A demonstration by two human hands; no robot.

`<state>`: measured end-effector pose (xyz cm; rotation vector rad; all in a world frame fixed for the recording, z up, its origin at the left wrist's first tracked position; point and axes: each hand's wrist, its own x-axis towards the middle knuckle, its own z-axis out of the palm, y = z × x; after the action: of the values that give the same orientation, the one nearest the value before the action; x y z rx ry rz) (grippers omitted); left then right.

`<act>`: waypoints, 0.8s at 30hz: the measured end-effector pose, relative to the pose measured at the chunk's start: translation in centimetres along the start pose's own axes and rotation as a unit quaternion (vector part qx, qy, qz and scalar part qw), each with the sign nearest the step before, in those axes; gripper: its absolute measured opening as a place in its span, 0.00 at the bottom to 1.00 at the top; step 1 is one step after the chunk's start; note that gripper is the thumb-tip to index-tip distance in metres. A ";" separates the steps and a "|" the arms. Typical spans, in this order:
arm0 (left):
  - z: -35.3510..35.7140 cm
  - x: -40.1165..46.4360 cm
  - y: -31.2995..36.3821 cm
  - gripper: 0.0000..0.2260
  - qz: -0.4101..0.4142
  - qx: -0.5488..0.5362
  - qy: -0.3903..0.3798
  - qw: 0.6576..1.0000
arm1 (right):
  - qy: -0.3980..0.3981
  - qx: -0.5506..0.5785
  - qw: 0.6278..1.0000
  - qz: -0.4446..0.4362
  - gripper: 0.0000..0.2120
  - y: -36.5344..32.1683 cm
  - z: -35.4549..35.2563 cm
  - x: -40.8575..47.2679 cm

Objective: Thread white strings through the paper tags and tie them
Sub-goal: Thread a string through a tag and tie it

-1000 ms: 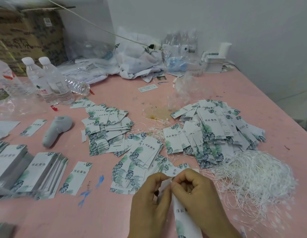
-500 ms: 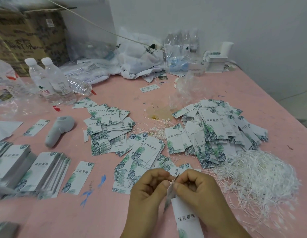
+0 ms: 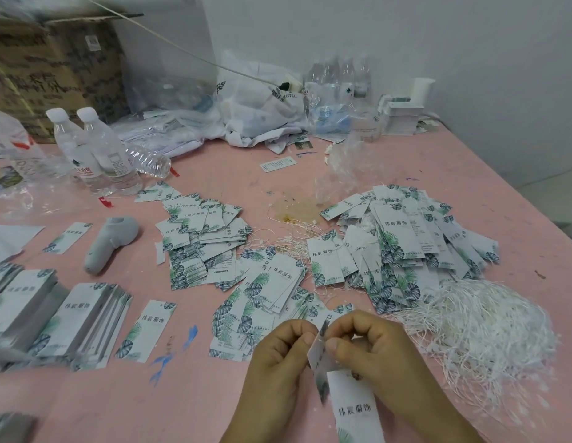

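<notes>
**Now at the tag's top edge, both hands pinching**

Leftmost on the pink bench [image 3: 214,394] sit neat stacks of tags [image 3: 54,318], squared up and probably kept as fresh stock, within reach but clear of the working spot. Behind them stand two water bottles [image 3: 96,148] and a grey handheld device [image 3: 110,243], pushed back where they do not interfere. Moving toward the middle, a loose pile of small tags [image 3: 203,239] lies fanned out; whether these are strung cannot be told.

Near the bottom centre, the left hand [image 3: 278,356] has its fingers curled, thumb and forefinger nipping the upper end of the held paper tag [image 3: 355,407]. Just beside it, the right hand [image 3: 371,353] is curled likewise and pinches the same upper end from the other side, so the hole end stays steady between the two sets of fingertips. A second, darker tag seems to hang behind the first. No string can be made out between the fingers; it may be hidden or too fine.

Further right, a heap of tags [image 3: 406,244] with thin strings trailing from it looks like the finished pile. Beyond it, the tangle of white strings [image 3: 489,327] lies close to the right hand, handy for drawing the next one.
</notes>
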<state>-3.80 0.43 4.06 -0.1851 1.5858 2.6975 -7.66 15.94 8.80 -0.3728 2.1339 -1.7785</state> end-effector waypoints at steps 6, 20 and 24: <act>0.3 0.4 0.6 0.06 -0.003 -0.093 0.079 0.993 | -0.015 -0.104 0.994 0.026 0.16 0.3 -2.5 0.2; 0.3 0.1 1.7 0.11 0.037 -0.165 0.127 0.977 | -0.068 -0.128 0.986 0.085 0.09 -0.1 -4.1 0.0; 0.0 0.2 2.3 0.10 0.041 -0.180 0.146 0.972 | -0.045 -0.094 0.992 0.077 0.11 -0.6 -4.5 -0.1</act>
<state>-4.10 -0.66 6.01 -0.5553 1.1538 3.1223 -9.50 19.93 10.10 -0.3187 2.2083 -1.4554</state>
